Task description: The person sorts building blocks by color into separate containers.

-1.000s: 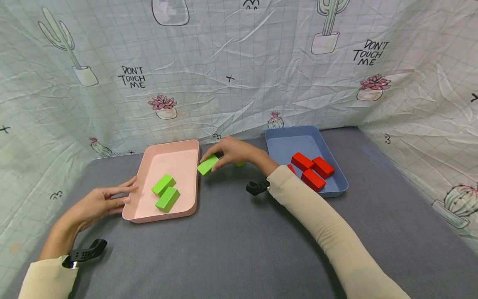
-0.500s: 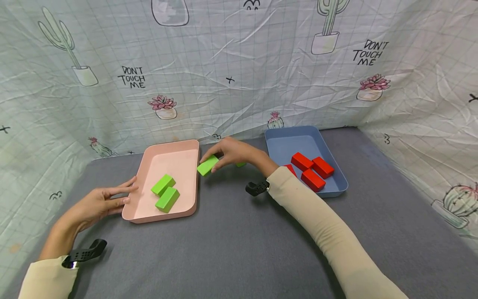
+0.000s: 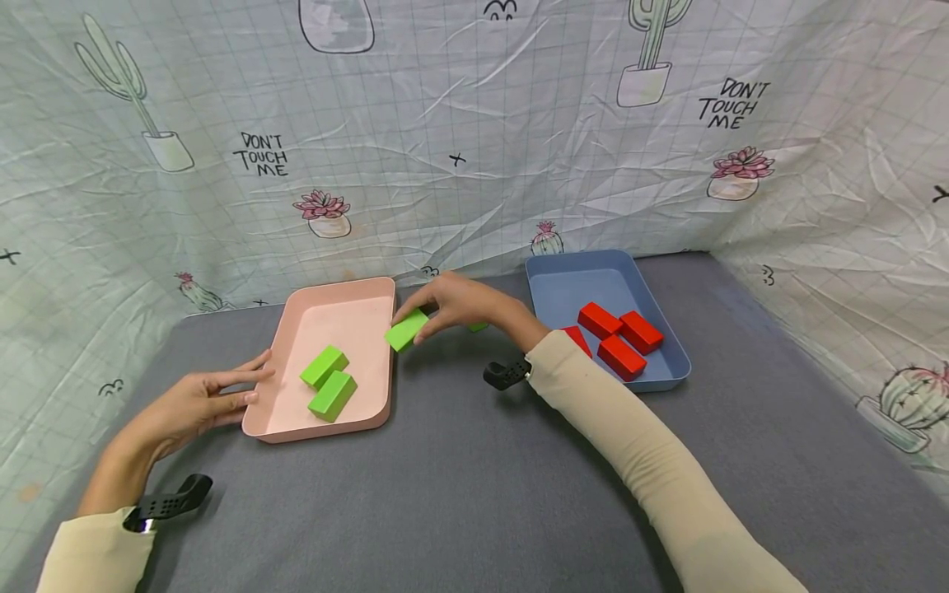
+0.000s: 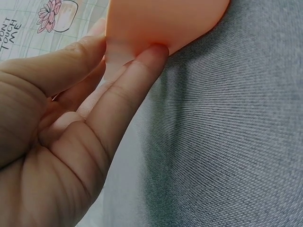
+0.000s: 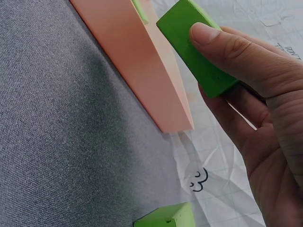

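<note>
My right hand (image 3: 463, 301) pinches a green block (image 3: 406, 331) between thumb and fingers, held raised at the right rim of the pink tray (image 3: 348, 309). In the right wrist view the thumb lies across the face of this green block (image 5: 194, 52). Two more green blocks (image 3: 332, 397) lie side by side inside the tray. My left hand (image 3: 185, 408) holds the tray's left wall; in the left wrist view a fingertip presses against the outside of the pink wall (image 4: 156, 23). Another green block (image 3: 478, 327) is on the table, mostly hidden behind my right hand and wrist.
A blue tray (image 3: 567, 284) stands at the back right with several red blocks (image 3: 621, 357) inside, partly covered by my right sleeve. The grey tabletop (image 3: 445, 494) ends at a hanging printed cloth (image 3: 460, 107) at the back and sides.
My right hand has shifted slightly left with the green block, bringing it over the pink tray's right rim. The left hand and both trays stay where they were.
</note>
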A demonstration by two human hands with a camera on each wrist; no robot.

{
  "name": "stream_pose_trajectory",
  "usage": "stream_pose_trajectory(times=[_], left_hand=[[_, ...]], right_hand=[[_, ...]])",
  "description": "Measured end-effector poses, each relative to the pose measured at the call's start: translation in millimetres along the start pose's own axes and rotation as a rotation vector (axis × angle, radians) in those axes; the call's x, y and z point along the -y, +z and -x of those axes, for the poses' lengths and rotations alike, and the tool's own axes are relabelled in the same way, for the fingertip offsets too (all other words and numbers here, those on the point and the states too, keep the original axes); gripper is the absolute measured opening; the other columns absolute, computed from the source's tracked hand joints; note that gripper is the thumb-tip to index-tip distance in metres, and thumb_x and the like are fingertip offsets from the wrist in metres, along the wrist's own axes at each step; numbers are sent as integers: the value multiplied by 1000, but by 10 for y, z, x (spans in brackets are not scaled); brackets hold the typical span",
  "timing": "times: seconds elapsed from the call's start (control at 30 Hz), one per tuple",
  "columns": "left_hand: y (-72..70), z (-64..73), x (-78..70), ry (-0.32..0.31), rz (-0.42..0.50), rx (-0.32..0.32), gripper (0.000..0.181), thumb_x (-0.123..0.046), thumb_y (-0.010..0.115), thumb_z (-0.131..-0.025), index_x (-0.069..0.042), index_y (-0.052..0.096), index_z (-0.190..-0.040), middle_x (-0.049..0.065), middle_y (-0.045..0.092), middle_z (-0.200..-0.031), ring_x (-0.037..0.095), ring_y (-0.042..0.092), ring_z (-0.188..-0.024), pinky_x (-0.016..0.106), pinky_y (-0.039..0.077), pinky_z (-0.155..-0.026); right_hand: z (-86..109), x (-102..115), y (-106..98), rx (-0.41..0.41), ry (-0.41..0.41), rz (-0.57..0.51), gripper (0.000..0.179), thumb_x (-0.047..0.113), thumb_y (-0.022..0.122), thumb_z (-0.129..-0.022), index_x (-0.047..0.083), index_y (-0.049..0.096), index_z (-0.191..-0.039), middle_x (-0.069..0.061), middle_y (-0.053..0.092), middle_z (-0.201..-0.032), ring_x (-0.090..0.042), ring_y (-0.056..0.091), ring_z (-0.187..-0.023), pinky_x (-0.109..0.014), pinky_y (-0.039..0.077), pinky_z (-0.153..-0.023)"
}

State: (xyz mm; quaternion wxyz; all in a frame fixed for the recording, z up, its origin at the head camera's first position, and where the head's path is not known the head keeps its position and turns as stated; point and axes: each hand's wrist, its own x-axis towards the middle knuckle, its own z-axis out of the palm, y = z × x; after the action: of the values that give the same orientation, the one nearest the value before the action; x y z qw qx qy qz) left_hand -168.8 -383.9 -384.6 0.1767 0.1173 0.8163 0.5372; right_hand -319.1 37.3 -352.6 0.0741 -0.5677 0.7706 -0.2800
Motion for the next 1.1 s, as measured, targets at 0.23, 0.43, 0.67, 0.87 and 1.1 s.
stream_pose_trajectory(times=[0.23, 0.43, 0.67, 0.87, 1.1], left_hand=[[-16, -15, 5, -8, -2, -4, 56, -12, 58, -105, 9, 36, -151, -10, 14, -168, -13, 43, -130, 26, 54, -94], [-37, -29, 20, -6, -7, 3, 55, -12, 58, -105, 8, 36, -152, -8, 13, -168, -15, 41, -131, 25, 54, -95], [-47, -42, 17, -10, -5, 2, 56, -12, 58, -104, 7, 37, -152, -7, 13, -169, -15, 41, -131, 26, 54, -95], [-53, -40, -1, -18, -1, 3, 56, -13, 59, -104, 8, 37, -152, -6, 13, -169, -14, 42, -131, 26, 54, -95], [-53, -39, -1, -27, -8, 2, 57, -13, 60, -104, 7, 38, -152, -4, 12, -169, -17, 40, -131, 26, 54, -95]], right_hand=[[-30, 26, 11, -7, 3, -5, 44, 26, 82, -88, 17, 73, -129, 7, 74, -115, -4, 61, -89, -26, 53, -84], [-70, 44, 15, -10, 9, 9, 43, 27, 82, -87, 18, 73, -128, 7, 74, -115, -3, 62, -89, -30, 55, -87], [-116, 50, 30, -13, -3, 11, 42, 27, 83, -87, 18, 74, -127, 6, 74, -116, -3, 62, -90, -40, 56, -90], [-142, 69, 46, -25, -1, -39, 42, 25, 82, -88, 15, 72, -127, 4, 72, -119, -5, 63, -98, -30, 54, -93], [-205, 70, 89, -61, -23, -33, 40, 25, 83, -88, 14, 72, -124, 3, 70, -116, -6, 62, -97, -20, 52, -90]])
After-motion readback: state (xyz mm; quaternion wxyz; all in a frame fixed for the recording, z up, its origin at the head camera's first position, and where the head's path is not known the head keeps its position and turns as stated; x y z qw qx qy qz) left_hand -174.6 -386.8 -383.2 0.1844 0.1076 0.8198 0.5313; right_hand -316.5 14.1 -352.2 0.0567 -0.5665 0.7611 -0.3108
